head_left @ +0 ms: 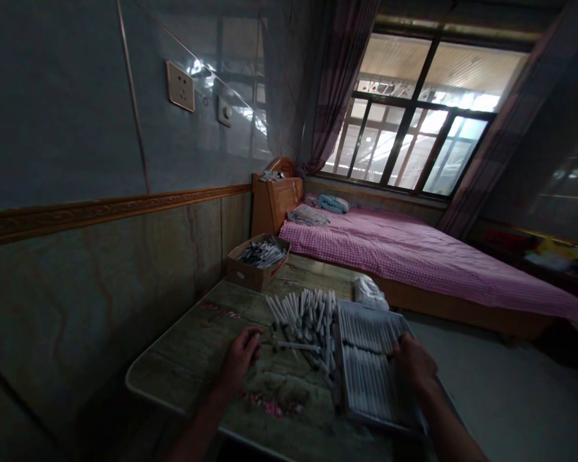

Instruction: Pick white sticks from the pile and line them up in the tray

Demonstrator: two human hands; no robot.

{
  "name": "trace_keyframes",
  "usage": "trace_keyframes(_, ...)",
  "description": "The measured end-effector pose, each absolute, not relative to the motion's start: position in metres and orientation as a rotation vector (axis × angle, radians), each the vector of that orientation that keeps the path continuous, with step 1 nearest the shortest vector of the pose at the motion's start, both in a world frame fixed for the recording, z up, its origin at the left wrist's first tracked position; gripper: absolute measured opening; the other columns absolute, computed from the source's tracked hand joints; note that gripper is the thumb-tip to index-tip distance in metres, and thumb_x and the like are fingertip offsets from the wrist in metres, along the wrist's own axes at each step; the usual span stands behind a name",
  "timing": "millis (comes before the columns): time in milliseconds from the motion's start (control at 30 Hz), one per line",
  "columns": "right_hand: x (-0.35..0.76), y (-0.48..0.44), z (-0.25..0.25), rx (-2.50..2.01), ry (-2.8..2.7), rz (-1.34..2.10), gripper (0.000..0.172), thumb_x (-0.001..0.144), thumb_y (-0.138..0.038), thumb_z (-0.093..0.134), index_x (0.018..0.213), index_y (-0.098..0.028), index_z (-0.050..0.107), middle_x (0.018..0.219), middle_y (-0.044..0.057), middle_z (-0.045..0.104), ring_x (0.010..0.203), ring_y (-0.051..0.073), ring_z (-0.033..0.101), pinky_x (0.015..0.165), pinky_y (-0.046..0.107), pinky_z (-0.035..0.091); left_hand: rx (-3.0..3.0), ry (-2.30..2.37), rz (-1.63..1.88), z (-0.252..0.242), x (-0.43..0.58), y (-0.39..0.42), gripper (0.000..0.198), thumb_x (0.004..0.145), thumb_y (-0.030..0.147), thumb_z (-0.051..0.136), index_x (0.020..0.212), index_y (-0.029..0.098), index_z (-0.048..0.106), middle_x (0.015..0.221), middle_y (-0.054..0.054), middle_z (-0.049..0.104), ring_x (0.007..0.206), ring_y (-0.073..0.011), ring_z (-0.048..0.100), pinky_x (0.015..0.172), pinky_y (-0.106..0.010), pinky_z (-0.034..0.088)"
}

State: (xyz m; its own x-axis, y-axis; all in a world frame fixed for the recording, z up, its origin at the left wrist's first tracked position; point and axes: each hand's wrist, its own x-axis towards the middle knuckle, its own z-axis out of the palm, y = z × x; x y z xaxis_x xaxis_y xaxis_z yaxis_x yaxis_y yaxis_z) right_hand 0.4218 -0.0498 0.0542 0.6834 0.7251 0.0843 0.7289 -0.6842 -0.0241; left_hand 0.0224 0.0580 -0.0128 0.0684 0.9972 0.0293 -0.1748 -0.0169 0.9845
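Observation:
On the table (183, 362) lies a loose heap of slim white pen-like sticks (308, 314), some with dark ends. One single white stick (298, 346) lies across the front of the heap. To its right, a shallow grey tray (341, 359) contains similar sticks (370, 366) side by side in two rows. My left hand (241, 353) is left of the heap, with its fingers curled closed; anything inside them is too dark to make out. Over the tray's right side, my right hand (414, 360) has its fingers pressed together, and what they grip is hidden.
A cardboard box (250, 276) full of similar sticks stands at the table's far left corner, by the wall. A white plastic bag (370, 293) sits behind the tray. Beyond the table is a bed (390, 250) with a pink checked cover.

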Motion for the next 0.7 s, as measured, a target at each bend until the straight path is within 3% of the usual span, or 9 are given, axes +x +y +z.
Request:
trace_keyframes(267, 0.356, -0.033, 0.086, -2.533, -1.621, -0.113, 0.031, 0.098, -0.027, 0.036, 0.102, -0.017, 0.066, 0.106, 0.010, 0.069, 0.091, 0.020, 0.068, 0.064, 0.026, 0.038, 1.172, 1.052, 1.188, -0.004, 0.025, 0.054, 0.035, 0.065, 0.050, 0.063, 0.082, 0.020, 0.064, 0.055, 0.007, 0.051, 0.046, -0.0097, 0.047, 0.043, -0.020, 0.034)
trace_keyframes(400, 0.290, -0.018, 0.083, -2.340, -1.918, -0.043, 0.024, 0.096, -0.028, 0.044, 0.099, -0.024, 0.068, 0.105, 0.003, 0.070, 0.086, 0.016, 0.067, 0.062, 0.024, 0.036, 1.234, 1.055, 1.156, -0.005, 0.026, 0.051, 0.034, 0.067, 0.049, 0.060, 0.084, 0.020, 0.064, 0.056, 0.007, 0.050, 0.046, -0.0103, 0.047, 0.044, -0.020, 0.034)
trace_keyframes(533, 0.247, -0.009, 0.068, -2.250, -2.102, -0.025, 0.018, 0.088, -0.022, 0.056, 0.101, -0.021, 0.068, 0.110, 0.007, 0.068, 0.096, 0.018, 0.065, 0.068, 0.024, 0.038, 1.291, 1.073, 1.142, -0.010, 0.026, 0.051, 0.032, 0.069, 0.048, 0.059, 0.083, 0.019, 0.064, 0.056, 0.007, 0.049, 0.046, -0.0111, 0.047, 0.043, -0.021, 0.033)
trace_keyframes(700, 0.234, -0.002, 0.059, -2.265, -2.147, -0.033, 0.022, 0.089, -0.013, 0.049, 0.095, -0.017, 0.070, 0.107, 0.012, 0.068, 0.095, 0.020, 0.066, 0.071, 0.025, 0.040, 1.327, 1.077, 1.123, -0.012, 0.027, 0.051, 0.031, 0.071, 0.047, 0.059, 0.083, 0.019, 0.065, 0.057, 0.007, 0.049, 0.048, -0.0120, 0.047, 0.046, -0.022, 0.035)
